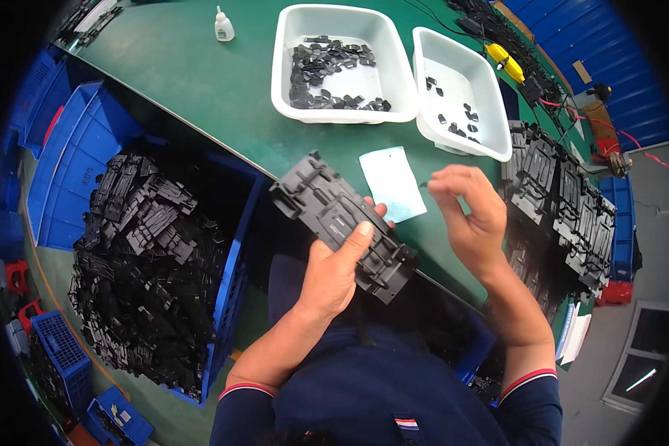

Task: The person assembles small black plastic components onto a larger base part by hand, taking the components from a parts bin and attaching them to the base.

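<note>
My left hand (331, 282) grips a long black moulded plastic part (333, 209), thumb on its upper face and fingers round the far side. The part is held tilted above the table's near edge. To its right, my right hand (470, 215) is raised with thumb and fingers pinched together. A tiny dark thing shows at those fingertips, too small to name. Between the hands, a white sheet (391, 178) lies on the green table (201, 97). Beyond it stand two white tubs, the left tub (281, 78) and the right tub (461, 146), both holding small black pieces (327, 63).
Left of me, a blue crate (234, 279) is heaped with black plastic parts (141, 297). More such parts (565, 201) are stacked at the table's right. A small white bottle (224, 28) stands at the back left. A yellow tool (505, 63) and cables lie at the far right.
</note>
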Demonstrator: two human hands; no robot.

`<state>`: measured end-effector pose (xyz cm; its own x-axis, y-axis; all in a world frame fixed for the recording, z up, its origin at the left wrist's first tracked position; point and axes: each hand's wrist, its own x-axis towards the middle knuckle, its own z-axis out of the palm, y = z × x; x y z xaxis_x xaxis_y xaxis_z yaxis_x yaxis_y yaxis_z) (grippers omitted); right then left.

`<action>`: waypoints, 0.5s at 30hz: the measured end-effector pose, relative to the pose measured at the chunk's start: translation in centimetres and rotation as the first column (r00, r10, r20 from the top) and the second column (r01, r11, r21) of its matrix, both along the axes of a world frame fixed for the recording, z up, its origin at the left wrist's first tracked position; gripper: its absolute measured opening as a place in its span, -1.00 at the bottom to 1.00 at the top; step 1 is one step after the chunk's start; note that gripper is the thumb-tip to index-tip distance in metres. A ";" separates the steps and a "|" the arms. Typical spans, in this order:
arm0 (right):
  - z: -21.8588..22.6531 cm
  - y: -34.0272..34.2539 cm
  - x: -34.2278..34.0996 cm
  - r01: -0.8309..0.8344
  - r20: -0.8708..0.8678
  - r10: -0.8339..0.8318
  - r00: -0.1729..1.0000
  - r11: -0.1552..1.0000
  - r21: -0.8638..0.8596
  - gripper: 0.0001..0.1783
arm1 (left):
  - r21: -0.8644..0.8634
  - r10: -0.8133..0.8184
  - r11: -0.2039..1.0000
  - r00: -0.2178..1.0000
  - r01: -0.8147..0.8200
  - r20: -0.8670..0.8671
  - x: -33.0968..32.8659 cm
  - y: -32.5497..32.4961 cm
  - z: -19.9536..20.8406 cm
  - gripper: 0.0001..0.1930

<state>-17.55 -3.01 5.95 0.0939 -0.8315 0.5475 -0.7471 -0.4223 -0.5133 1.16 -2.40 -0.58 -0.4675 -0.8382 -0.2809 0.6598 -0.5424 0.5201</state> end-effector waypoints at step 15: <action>-1.5 9.5 1.2 -0.201 -0.031 0.199 0.979 0.975 -0.096 -0.52 | -0.180 0.260 0.951 0.965 -0.250 0.031 -1.6 0.1 3.8 -0.61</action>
